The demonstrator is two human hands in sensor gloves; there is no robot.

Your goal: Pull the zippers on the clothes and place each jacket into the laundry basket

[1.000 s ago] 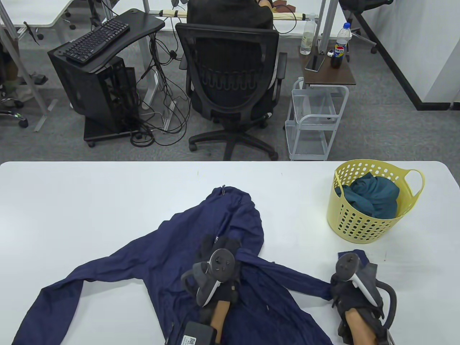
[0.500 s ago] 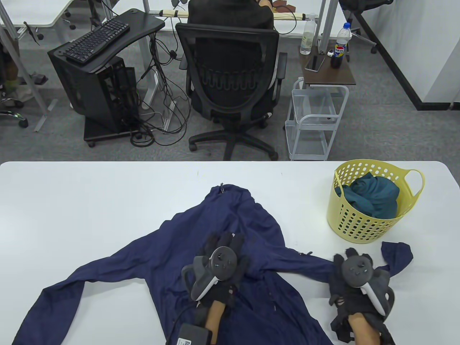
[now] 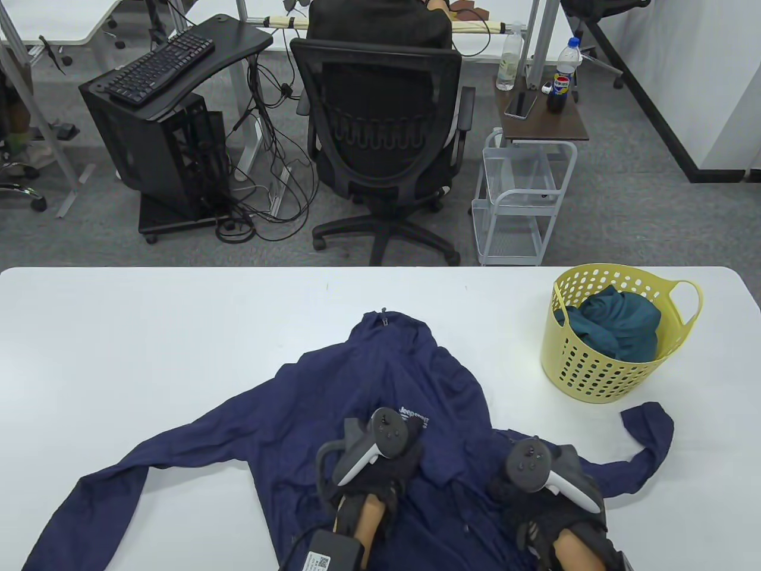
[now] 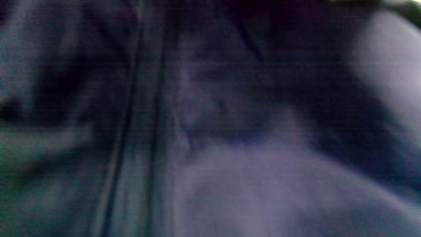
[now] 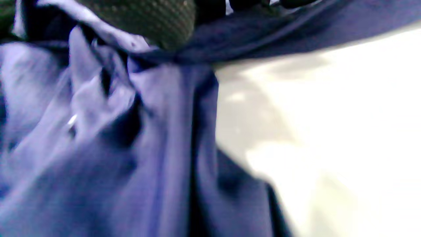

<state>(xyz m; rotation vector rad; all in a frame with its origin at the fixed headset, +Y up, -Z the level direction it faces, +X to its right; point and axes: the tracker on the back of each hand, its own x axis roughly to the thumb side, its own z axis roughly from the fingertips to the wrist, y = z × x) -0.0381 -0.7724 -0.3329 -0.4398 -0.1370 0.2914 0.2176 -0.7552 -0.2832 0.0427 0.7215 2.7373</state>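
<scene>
A navy jacket (image 3: 368, 380) lies spread front-up on the white table (image 3: 148, 333), collar and zipper pull (image 3: 384, 318) at the far end. My left hand (image 3: 410, 455) rests on its chest beside the white logo; the tracker hides its fingers. The left wrist view is a blur of navy cloth with the zipper line (image 4: 131, 131) running down it. My right hand (image 3: 511, 488) is on the jacket's right side. In the right wrist view a gloved finger (image 5: 148, 19) has bunched cloth (image 5: 164, 148) gathered under it. The yellow laundry basket (image 3: 594, 380) stands at the right.
A teal garment (image 3: 618, 327) fills the basket. The jacket's right sleeve (image 3: 648, 434) curls just in front of the basket; the left sleeve (image 3: 119, 476) trails to the near left corner. Beyond the far table edge stand an office chair (image 3: 380, 137) and a wire cart (image 3: 517, 202).
The right hand pulled the right sleeve out toward the basket, then moved left onto the jacket body. The jacket's chest unfolded, baring the logo. The left hand shifted slightly right.
</scene>
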